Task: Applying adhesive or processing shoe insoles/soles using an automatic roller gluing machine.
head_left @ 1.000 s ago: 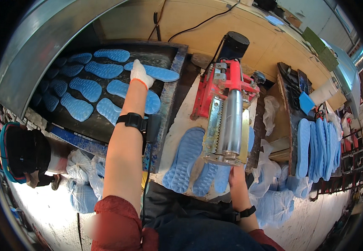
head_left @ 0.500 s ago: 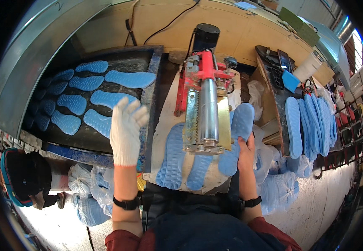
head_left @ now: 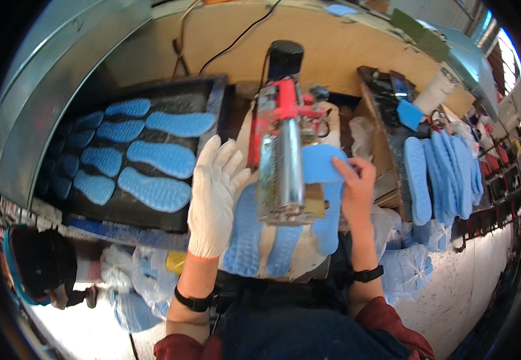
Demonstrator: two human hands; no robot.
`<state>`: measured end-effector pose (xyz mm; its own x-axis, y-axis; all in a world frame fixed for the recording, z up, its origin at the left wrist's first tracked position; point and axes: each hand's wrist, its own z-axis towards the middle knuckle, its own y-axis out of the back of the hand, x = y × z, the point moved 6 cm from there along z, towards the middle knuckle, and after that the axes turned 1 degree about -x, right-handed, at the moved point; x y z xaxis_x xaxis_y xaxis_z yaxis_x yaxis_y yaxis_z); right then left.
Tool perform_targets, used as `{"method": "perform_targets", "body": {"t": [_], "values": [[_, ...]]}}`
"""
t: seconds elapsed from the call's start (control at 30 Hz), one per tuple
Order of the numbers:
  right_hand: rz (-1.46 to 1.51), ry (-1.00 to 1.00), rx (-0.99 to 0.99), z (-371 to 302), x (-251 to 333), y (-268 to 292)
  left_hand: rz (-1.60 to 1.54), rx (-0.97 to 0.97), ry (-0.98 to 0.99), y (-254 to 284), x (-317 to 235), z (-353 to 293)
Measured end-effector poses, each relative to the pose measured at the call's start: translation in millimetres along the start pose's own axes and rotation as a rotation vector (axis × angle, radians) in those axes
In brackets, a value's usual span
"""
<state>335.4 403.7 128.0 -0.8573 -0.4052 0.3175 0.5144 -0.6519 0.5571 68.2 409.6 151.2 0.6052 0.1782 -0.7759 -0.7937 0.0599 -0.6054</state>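
My right hand (head_left: 358, 189) pinches one end of a blue insole (head_left: 322, 163) between thumb and fingers. That insole lies sideways, smooth face up, with its other end against the steel roller (head_left: 291, 168) of a red machine (head_left: 287, 99). Gloved in white knit, my left hand (head_left: 215, 198) is raised with fingers stretched, holding nothing. It hovers between the dark tray and the machine. On the pale board below the roller lie dimpled blue insoles (head_left: 245, 237), a narrower one (head_left: 284, 247) and another at the right (head_left: 327, 234). The machine hides parts of them.
A dark tray with a blue rim (head_left: 125, 233) at the left bears several dimpled blue insoles (head_left: 154, 191). On the right-hand table (head_left: 386, 141) stands a row of blue insoles (head_left: 446, 174). Plastic bags (head_left: 401, 273) of blue pieces sit on the floor. A person (head_left: 41, 264) is at far left.
My left hand has moved right, away from the tray toward the machine. My right hand has brought the insole from upright to sideways against the roller, smooth face up.
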Motion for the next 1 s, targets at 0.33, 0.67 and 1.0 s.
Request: {"method": "perform_targets", "body": {"t": [0.33, 0.67, 1.0], "values": [[0.115, -0.052, 0.089, -23, -4, -16, 0.254, 0.270, -0.146, -29, 22, 49], [0.087, -0.329, 0.153, -85, -46, -62, 0.435, 0.122, 0.008, 35, 65, 46], [-0.231, -0.296, 0.262, -132, -43, -96, 0.035, 0.143, 0.404, 50, 78, 6]]}}
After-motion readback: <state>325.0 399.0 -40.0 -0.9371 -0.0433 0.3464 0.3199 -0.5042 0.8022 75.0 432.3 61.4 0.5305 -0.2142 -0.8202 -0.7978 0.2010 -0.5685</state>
